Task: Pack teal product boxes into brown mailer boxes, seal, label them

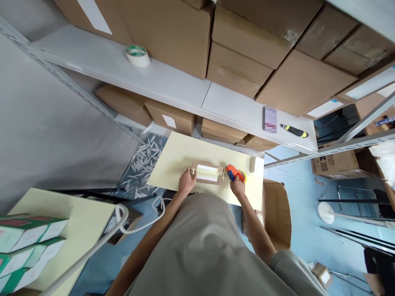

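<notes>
A small brown cardboard box [201, 180] with a white label lies on the pale yellow table [173, 152]. Clear tape runs along its top and over the right end. My left hand [187, 181] is closed on the left end of this box. In my right hand [237, 187] is an orange and blue tape dispenser [233, 172] with a yellow-edged roll, held just to the right of the box, above the table. Whether tape still joins the dispenser to the box is too fine to tell.
Behind the table a grey shelf [179, 84] bears large cartons [240, 70], a tape roll [139, 57] and a yellow-black utility knife [294, 130]. A small carton [252, 164] stands at the table's right end. Green-white boxes [33, 234] sit at left; an open carton [277, 213] is at right.
</notes>
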`<action>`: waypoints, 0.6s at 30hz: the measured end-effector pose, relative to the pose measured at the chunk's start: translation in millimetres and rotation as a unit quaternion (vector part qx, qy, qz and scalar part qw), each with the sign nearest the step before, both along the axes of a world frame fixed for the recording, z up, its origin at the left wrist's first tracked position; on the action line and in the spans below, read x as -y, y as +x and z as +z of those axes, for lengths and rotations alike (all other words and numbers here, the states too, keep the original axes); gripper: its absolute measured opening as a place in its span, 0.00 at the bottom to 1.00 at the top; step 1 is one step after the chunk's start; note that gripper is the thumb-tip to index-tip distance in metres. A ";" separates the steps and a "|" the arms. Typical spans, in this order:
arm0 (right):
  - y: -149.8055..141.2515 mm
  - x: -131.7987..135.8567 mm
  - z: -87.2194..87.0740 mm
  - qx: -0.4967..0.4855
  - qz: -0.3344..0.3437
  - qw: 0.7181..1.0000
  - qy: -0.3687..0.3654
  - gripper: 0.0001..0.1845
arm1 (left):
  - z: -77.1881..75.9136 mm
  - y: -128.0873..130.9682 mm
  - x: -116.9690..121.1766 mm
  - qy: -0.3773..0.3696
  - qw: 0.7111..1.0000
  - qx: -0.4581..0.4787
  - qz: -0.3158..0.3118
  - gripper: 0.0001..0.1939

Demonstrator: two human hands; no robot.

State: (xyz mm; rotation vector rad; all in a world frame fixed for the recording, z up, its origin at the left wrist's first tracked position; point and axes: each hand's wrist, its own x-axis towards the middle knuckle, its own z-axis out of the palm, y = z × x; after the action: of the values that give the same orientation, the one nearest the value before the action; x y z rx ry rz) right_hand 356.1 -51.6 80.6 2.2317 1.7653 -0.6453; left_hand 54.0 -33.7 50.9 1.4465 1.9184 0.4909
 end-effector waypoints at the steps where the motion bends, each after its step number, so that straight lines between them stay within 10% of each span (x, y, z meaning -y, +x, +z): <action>1: 1.3 8.9 -7.9 0.007 0.000 1.000 -0.003 0.27 | -2.7 -0.6 1.0 -0.012 1.000 -0.003 0.004 0.20; 13: -86.5 10.8 -6.1 -0.141 -0.086 0.984 0.064 0.39 | -3.1 9.5 5.5 -0.055 0.996 -0.048 -0.044 0.30; 18: -68.6 5.3 -14.4 -0.192 -0.060 0.977 0.073 0.29 | -8.7 -0.4 2.9 -0.062 0.997 0.002 -0.035 0.18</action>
State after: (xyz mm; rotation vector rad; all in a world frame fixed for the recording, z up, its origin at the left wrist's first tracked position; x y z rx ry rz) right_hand 287.4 -56.8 66.2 2.4584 1.9109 -1.0687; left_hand 53.6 -36.7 42.2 1.4251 1.8552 0.3359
